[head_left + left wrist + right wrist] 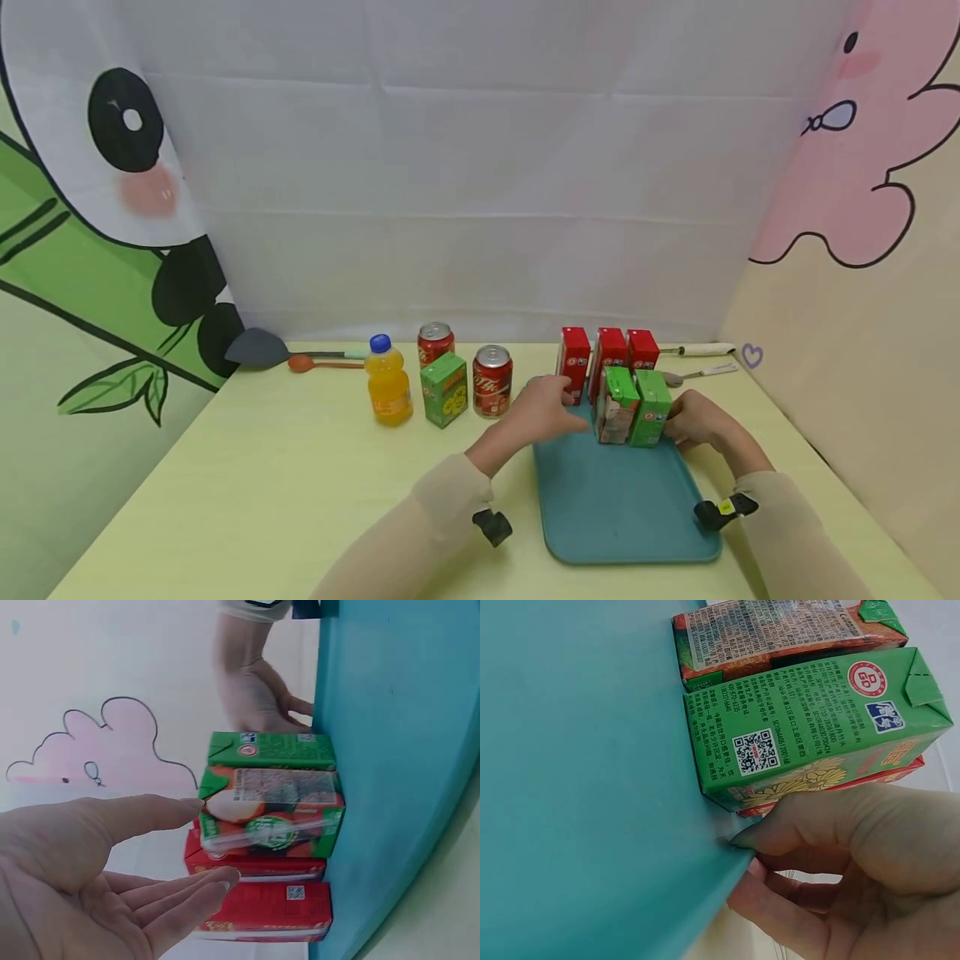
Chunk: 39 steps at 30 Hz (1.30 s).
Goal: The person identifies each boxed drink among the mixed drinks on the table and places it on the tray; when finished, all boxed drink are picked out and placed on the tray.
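A teal tray (622,508) lies on the table, with several drink cartons standing at its far end. My right hand (701,421) pinches the tray's right rim between thumb and fingers, close beside a green drink carton (817,724). To the left of that carton stands a green carton with a fruit picture (274,814). Behind these two are red cartons (574,358). My left hand (536,412) hovers over the tray's left side near the red cartons, its thumb and fingers spread around air. In the left wrist view its fingertips point at the cartons.
Left of the tray stand an orange juice bottle (389,387), a green carton (444,390) and two red cans, one (492,383) nearer than the other. A grey spatula (258,347) and an orange spoon (303,363) lie far left. Behind the cartons lies a metal utensil (701,374).
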Tool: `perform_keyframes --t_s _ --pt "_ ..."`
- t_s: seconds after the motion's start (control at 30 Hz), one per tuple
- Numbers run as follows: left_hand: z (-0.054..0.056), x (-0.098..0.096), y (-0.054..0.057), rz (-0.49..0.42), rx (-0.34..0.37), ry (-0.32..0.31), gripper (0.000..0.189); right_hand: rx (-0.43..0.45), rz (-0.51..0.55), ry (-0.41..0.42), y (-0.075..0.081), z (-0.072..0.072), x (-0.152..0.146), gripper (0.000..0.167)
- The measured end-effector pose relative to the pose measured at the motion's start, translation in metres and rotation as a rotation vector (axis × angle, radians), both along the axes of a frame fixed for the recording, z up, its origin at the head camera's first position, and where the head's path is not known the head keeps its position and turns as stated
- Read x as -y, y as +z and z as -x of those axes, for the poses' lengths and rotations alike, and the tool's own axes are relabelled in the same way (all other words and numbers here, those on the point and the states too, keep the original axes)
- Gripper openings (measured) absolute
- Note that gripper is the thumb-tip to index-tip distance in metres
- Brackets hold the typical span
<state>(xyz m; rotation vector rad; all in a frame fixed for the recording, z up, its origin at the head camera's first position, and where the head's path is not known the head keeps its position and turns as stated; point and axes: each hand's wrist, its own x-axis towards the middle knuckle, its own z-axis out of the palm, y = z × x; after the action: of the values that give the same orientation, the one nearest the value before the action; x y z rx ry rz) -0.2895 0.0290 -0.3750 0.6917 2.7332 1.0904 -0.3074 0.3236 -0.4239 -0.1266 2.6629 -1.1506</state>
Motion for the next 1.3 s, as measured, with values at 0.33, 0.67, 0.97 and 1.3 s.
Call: perform_keyframes --t_s 0.33,0.67,0.97,1.3 --pt "-0.005 0.045 0.012 -0.211 -0.039 -0.057 0.047 -0.006 -0.02 0.002 -0.001 0.0 0.0 0.024" --pt "0.009 0.103 0.015 -0.261 -0.086 -0.081 0.038 -0.002 0.001 0.013 -0.003 0.001 0.002 0.025" --pt "0.029 0.145 0.026 -0.174 -0.152 0.041 0.046 -0.011 -0.033 0.0 -0.004 0.003 -0.001 0.024" --pt "0.045 0.16 0.013 -0.086 -0.098 0.085 0.055 -0.006 -0.025 -0.012 -0.004 0.003 -0.001 0.022"
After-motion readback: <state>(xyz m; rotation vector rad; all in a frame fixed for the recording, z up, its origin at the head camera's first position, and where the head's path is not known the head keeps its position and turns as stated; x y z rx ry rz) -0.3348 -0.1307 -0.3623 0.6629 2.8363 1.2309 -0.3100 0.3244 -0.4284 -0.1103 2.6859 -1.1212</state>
